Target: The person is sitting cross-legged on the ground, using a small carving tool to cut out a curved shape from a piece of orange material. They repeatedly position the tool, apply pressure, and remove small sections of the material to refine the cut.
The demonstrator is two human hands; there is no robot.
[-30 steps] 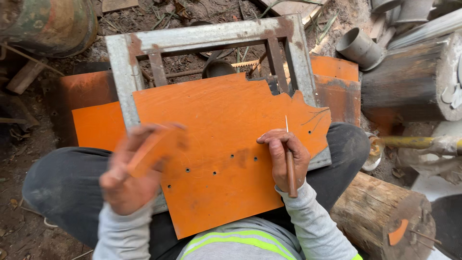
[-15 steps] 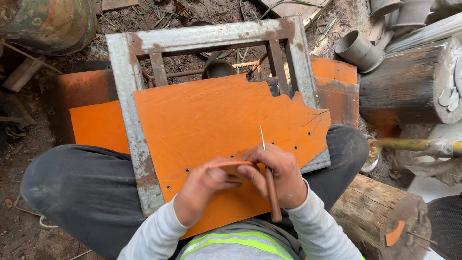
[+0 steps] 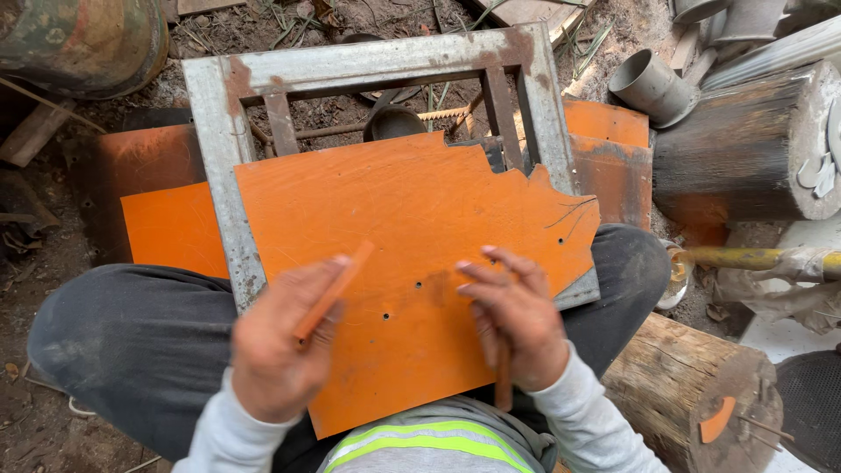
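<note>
So, left to right: rusty drum [image 3: 79, 39] top left, dirt ground [image 3: 53, 420] below it. Left hand [image 3: 276, 350] has its fingers clamped on a short flat orange strip [image 3: 333, 289], angled up over the large flat orange sheet with the jagged right edge [image 3: 412, 263]. That sheet lies across the person's lap, on top of a grey rusted metal frame [image 3: 219, 158]. Right hand [image 3: 517, 320] rests on the sheet, fingers loosely curled round a thin brown rod-like tool [image 3: 503, 385] pointing down toward the body; tip is hidden. Small holes [image 3: 385, 315] sit between the hands.

Risks, as I judge it: jagged edge and cracked corner [image 3: 569, 215] could cut fingers; sheet could slide off the frame, nothing pins it.

Room: free sheet ahead of both hands; right side crowded by dark log [image 3: 745, 149], grey pipe [image 3: 648, 83], hammer handle [image 3: 753, 258]
</note>
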